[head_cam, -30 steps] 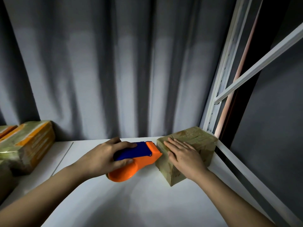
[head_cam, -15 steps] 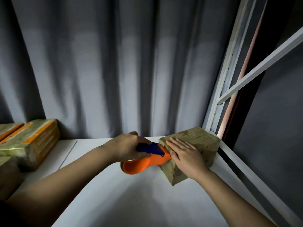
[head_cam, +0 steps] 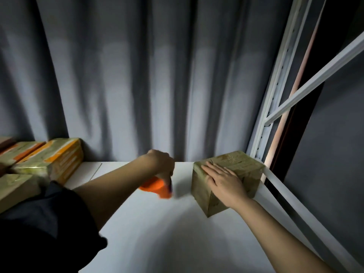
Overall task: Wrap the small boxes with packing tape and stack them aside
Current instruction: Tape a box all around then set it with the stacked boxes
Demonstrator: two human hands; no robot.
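Fingers of the right hand [head_cam: 224, 182] lie flat on the taped box [head_cam: 228, 180]; the left hand [head_cam: 160, 164] grips an orange tape dispenser [head_cam: 157, 187] over the white tabletop [head_cam: 177, 233], grey curtain [head_cam: 137, 75] behind. Print unreadable.

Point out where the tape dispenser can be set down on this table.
Bare white table lies between the left hand holding the tape dispenser and the box under the right hand, and nearer. The far left is crowded with stacked boxes.
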